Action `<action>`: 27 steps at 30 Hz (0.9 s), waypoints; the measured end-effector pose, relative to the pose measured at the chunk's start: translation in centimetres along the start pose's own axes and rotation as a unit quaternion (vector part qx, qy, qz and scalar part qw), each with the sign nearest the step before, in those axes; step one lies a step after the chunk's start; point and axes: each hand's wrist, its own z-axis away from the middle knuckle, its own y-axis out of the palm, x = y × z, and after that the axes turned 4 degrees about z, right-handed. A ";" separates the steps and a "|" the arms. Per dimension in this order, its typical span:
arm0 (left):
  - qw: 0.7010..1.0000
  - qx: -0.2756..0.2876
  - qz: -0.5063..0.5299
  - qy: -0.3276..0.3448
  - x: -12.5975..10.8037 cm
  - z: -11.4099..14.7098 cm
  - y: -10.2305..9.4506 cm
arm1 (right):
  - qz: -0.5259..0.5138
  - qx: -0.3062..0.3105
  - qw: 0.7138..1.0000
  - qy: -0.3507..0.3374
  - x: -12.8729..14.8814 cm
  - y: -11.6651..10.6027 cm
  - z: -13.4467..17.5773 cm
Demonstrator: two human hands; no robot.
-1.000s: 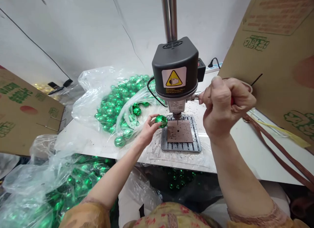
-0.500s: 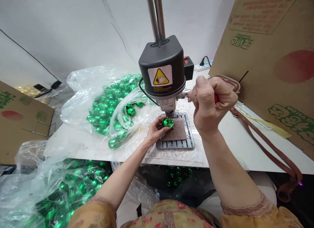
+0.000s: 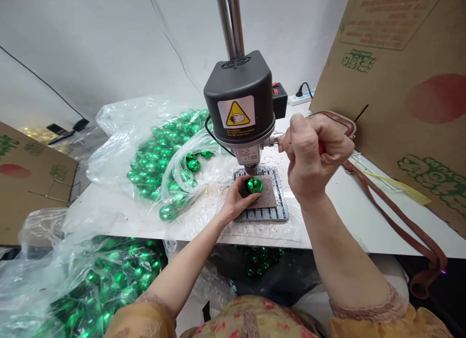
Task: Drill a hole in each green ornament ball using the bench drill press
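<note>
Between the thumb and fingers of my left hand (image 3: 236,198) is a shiny green faceted ball (image 3: 255,185). It sits under the chuck of a small black bench drill press (image 3: 238,100), over a brown board (image 3: 268,195) on the slotted metal base (image 3: 281,207). The bit seems to meet the ball's top, though contact is hard to make out. My right hand (image 3: 313,149) is closed round the drill press's feed handle (image 3: 321,147), whose red part shows between the fingers. Dark shavings lie scattered about the base.
A clear plastic bag (image 3: 120,134) of green balls (image 3: 156,153) lies left on the white table (image 3: 120,226). Another bag (image 3: 32,275) of them is below at left. Cardboard boxes (image 3: 393,100) flank the table. A brown strap (image 3: 393,207) and a power strip (image 3: 300,99) are at right.
My left hand has moved slightly right with the green ball, bringing it beneath the chuck. My right hand stays on the handle, almost unmoved.
</note>
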 end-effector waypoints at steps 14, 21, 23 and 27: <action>0.999 -0.002 0.048 0.000 0.1 0.6 0.6 | 0.007 -0.014 1.000 0.022 0.1 0.3 -0.6; 0.998 -0.012 0.056 -0.004 0.3 0.6 0.8 | 0.002 -0.020 1.000 -0.019 -0.6 0.0 0.7; 0.998 -0.013 0.055 -0.002 0.3 0.6 0.8 | -0.008 -0.022 0.999 -0.031 -0.8 -0.1 0.9; 0.998 -0.013 0.055 -0.003 0.2 0.6 0.8 | -0.030 -0.015 0.997 -0.062 -1.1 -0.2 1.2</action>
